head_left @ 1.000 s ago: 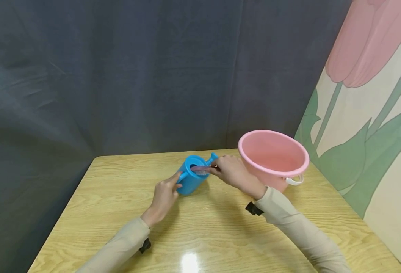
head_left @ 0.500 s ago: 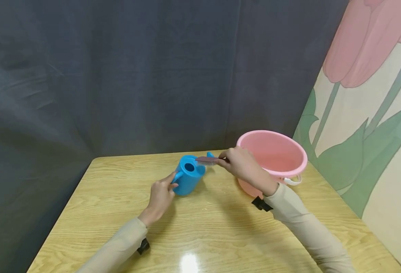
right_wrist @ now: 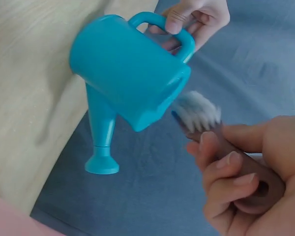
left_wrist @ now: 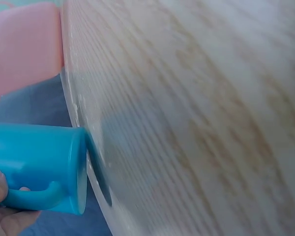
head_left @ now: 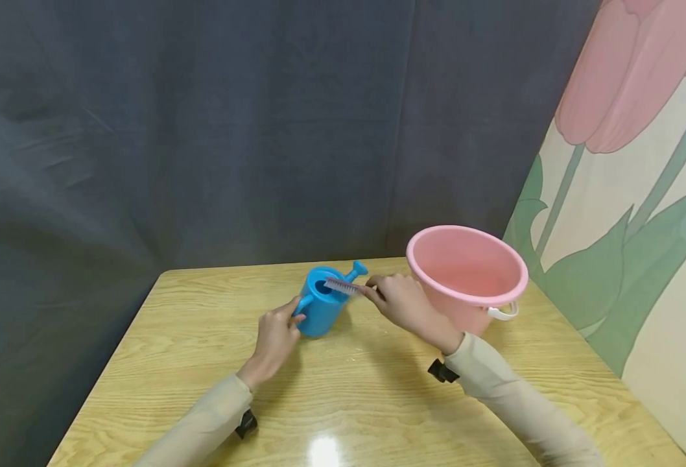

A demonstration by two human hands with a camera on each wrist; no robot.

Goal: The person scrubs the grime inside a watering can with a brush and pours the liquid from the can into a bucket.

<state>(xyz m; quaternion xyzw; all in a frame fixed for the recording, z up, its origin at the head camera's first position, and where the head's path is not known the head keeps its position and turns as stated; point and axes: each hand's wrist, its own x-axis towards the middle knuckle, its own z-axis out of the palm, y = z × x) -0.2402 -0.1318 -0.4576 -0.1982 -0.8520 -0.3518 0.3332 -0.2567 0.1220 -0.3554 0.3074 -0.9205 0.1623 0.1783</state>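
Only the right wrist view shows us the hole (right_wrist: 262,189) in the brush (head_left: 343,286) that the right hand (head_left: 407,302) grips. Its long axis runs leftward in the head view, bristles (right_wrist: 199,110) at the mouth of the watering can (head_left: 321,315) the left hand (head_left: 275,338) holds.

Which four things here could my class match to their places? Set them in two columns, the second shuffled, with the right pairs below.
Things
1. Blue plastic watering can
2. Purplish-brown brush with pale bristles
3. Round pink plastic bucket
4. Dark cloth curtain

Places
A. Hanging behind the wood-grain table
B. Held by its loop handle in the left hand
C. Standing at the table's right side
D. Gripped in the right hand

Pairs: 1-B, 2-D, 3-C, 4-A
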